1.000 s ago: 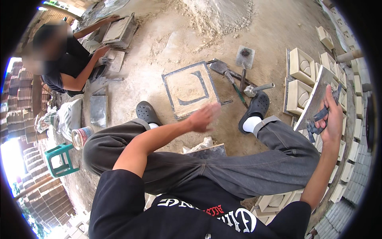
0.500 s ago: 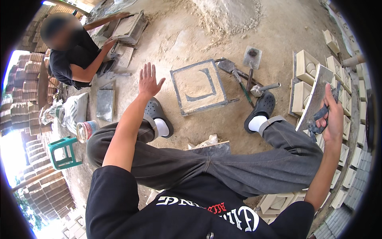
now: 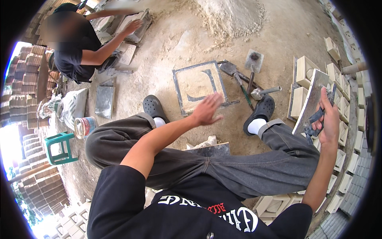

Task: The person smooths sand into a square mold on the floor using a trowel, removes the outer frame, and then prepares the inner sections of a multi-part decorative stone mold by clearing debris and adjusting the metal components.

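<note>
My left hand (image 3: 207,109) is stretched out above the ground, fingers apart and blurred, holding nothing, just below a square metal mould frame (image 3: 200,85) that lies on the sandy floor. My right hand (image 3: 327,119) grips a flat grey plate (image 3: 311,99) held up on edge at the right, its fingers wrapped around the dark handle on the back. My legs in dark trousers and black clogs (image 3: 153,106) stretch toward the mould.
Trowels and a hammer (image 3: 250,79) lie right of the mould. Cream hollow blocks (image 3: 305,71) stand in rows along the right. Another person (image 3: 79,47) crouches at the upper left over a mould. A paint can (image 3: 84,126), a green stool (image 3: 59,148) and a sand heap (image 3: 234,16) are nearby.
My left hand has swung from the upper left back to the right and down, now beside the mould's near edge. My right hand still holds the plate.
</note>
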